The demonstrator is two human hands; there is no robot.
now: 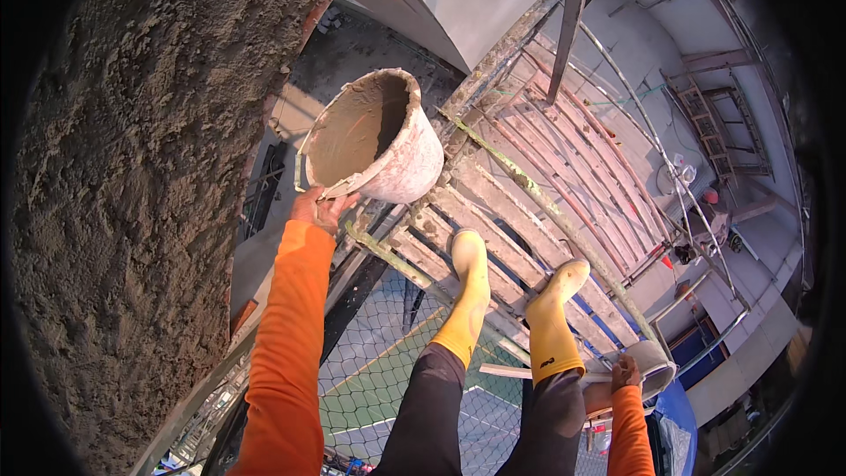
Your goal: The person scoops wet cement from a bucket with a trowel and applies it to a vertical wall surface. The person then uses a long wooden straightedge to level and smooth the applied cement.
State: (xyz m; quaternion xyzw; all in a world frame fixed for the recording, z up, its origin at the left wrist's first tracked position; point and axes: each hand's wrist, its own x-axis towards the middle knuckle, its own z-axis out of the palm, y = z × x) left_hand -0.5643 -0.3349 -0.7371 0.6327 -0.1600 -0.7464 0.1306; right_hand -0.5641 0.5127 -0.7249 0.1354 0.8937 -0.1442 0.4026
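My left hand (324, 209) is closed on the near rim of a pale, mortar-smeared bucket (407, 163). This bucket is tilted, so its mouth and the grey-brown mortar coating its inside show; how much lies at the bottom is hard to tell. A wire handle (300, 169) hangs at its left side. Low on the right, my right hand (626, 372) grips a second grey-white bucket (654, 360), lying tipped beside my leg. Part of that bucket is hidden by my hand and knee. Both forearms wear orange sleeves.
My yellow boots (472, 295) stand on scaffold planks (493, 198) with gaps between them. A rough mortar-covered wall (150, 167) rises on the left. Netting (370, 388) hangs below over a sports court. Metal scaffold poles (546, 203) and another person (708, 211) lie right.
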